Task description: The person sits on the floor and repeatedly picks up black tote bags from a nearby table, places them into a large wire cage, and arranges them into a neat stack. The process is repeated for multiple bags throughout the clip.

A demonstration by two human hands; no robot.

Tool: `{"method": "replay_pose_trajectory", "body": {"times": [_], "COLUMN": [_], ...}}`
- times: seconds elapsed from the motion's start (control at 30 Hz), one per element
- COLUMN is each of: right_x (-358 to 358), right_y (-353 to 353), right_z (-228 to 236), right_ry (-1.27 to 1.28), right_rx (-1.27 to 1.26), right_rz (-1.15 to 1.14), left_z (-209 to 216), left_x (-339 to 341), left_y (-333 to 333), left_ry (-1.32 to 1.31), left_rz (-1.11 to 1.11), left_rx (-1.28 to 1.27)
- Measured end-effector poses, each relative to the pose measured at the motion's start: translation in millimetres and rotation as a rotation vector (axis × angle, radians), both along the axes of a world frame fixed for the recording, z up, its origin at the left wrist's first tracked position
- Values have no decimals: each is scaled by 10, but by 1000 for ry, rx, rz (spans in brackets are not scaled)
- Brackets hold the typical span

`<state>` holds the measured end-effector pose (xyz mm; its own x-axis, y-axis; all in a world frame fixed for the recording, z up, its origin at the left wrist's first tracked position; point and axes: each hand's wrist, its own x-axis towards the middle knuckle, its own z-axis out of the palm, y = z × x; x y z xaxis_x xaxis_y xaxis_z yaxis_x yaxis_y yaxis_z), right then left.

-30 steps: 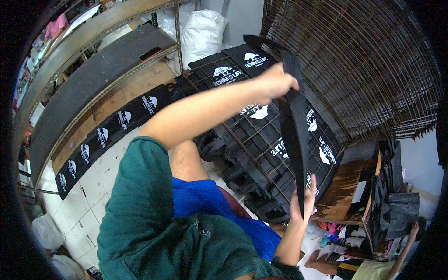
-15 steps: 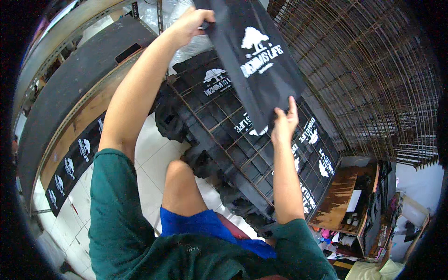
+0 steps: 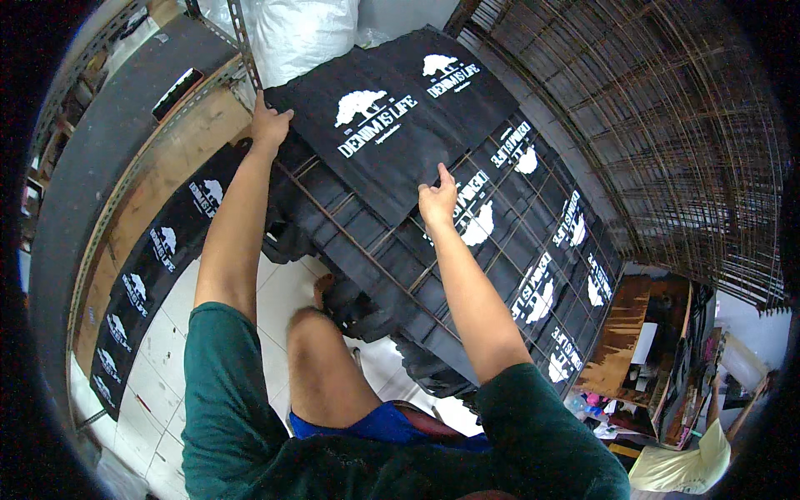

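A black fabric sheet [image 3: 417, 125] with white tree-and-lettering prints lies over the far end of a wire rack [image 3: 379, 242]. My left hand [image 3: 271, 125] is closed at the sheet's left corner, its thumb toward the fabric. At the near right edge, my right hand [image 3: 439, 202] grips the sheet, thumb curled and index finger stretched along the edge. Its other fingers are partly hidden. Beneath the wire grid, more black printed pieces [image 3: 533, 292] lie in layers.
Upright wire racks [image 3: 667, 125] stand to the right. A long dark bench [image 3: 62, 250] on the left has a phone [image 3: 177, 93] on it and a printed black strip [image 3: 137, 287] along its side. A white plastic sack [image 3: 304, 33] sits at the back. A person in yellow [image 3: 683, 467] is at lower right.
The sheet, held up and tilted before, has come down onto the rack and is spread flat. My left hand has moved down and left, my right hand left. The person in yellow shows more.
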<state>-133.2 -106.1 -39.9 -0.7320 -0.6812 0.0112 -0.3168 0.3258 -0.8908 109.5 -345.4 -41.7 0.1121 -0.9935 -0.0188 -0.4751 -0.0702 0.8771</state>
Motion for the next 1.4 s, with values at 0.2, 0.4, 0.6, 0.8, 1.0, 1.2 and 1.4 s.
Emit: {"method": "replay_pose_trajectory", "body": {"times": [0.2, 0.4, 0.6, 0.8, 1.0, 1.2, 1.4], "right_x": [-104, 92, -46, 14, 200, 253, 448], "right_y": [33, 57, 22, 20, 399, 1842, 3385], "right_z": [-117, 128, -32, 29, 457, 595, 655], "right_ry": [42, 120, 173, 172, 109, -89, 25], "right_rx": [11, 9, 45, 100, -61, -250, -94], "right_rz": [22, -5, -7, -29, -51, 9, 25], "left_z": [94, -97, -18, 93, 556, 697, 627], "left_x": [-20, 133, 55, 119, 284, 474, 531], "left_y": [57, -29, 63, 136, 1262, 3653, 4614], "left_ry": [-59, -25, -155, -385, 260, 466, 8], "left_rz": [-78, -72, -108, 9, 14, -134, -1119], "left_rx": [-39, -117, -160, -267, -452, -52, -195]}}
